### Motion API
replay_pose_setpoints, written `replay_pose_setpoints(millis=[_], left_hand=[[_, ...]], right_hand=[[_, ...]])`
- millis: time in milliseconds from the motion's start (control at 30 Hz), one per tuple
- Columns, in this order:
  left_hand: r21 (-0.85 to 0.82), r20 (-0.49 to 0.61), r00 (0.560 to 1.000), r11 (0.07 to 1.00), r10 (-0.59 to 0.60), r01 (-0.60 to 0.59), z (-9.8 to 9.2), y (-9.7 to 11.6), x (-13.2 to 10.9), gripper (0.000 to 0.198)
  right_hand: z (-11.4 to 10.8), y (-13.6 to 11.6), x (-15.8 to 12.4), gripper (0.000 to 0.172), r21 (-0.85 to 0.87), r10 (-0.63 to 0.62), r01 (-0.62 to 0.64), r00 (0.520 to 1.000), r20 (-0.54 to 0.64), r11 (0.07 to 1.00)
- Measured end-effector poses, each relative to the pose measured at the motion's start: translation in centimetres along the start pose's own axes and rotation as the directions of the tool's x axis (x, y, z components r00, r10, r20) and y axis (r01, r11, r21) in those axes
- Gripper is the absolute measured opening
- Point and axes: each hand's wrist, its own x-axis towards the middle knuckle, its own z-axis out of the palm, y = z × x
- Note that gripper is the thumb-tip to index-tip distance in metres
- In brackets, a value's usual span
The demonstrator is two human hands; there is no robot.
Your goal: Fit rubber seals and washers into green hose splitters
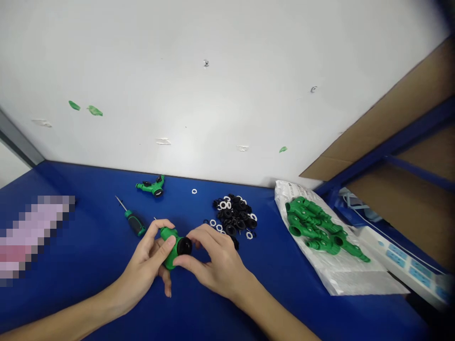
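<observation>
green connector point(168, 250) clasped off the blue counter point(88, 237), left hand point(142, 267) clenched round its body to steady it; right hand point(216, 263) grasps its black cap point(185, 246) from the other side; washers point(234, 215) and screwdriver point(133, 222) lie within reach.

I can see a white power strip point(401, 265) off the right edge of the blue workbench point(320, 312), with brown cardboard point(387, 128) and a white wall point(199, 94) beyond that bench

Blue workbench top point(95, 189) | green hose splitter point(152, 186) nr back edge | grn/blk screwdriver point(134, 222) | black rubber washers point(232, 213) w/ white washers point(213, 222), loose heap | plastic bag point(341, 274) at rt, green fittings point(313, 225) on it
</observation>
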Motion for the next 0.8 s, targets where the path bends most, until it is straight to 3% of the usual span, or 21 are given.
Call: replay_pose_setpoints(millis=[100, 267, 400, 533, 800], left_hand=[[-0.009, 0.043, 0.999, 1.000, -0.016, 0.016, -0.1, 0.5, 0.0, 0.042], [-0.034, 0.151, 0.984, 0.994, -0.098, 0.104, -0.5, 1.0, -0.1, 0.041], [0.012, 0.099, 0.995, 1.000, -0.003, 0.002, -0.6, 0.6, -0.1, 0.040], [0.076, -0.008, 0.998, 0.995, 0.069, -0.068, -0.5, 0.1, 0.0, 0.042], [0.006, 0.102, 0.983, 0.988, -0.151, 0.151, -0.3, 1.3, -0.1, 0.042]], right_hand=[[-1.2, 0.0, 0.4, 0.036, 0.118, -0.052, 0.034, 0.987, 0.153, 0.992], [-1.6, 0.0, 0.6, 0.028, 0.040, -0.118, 0.114, 0.987, 0.107, 0.993], [-0.6, -0.5, 0.3, 0.022, -0.094, -0.181, 0.186, 0.982, 0.061, 0.978], [0.1, -0.6, 0.0, 0.020, -0.209, -0.153, 0.156, 0.988, 0.029, 0.965], [-0.5, 1.5, 1.0, 0.047, -0.536, -0.245, 0.331, 0.943, 0.227, 0.776]])
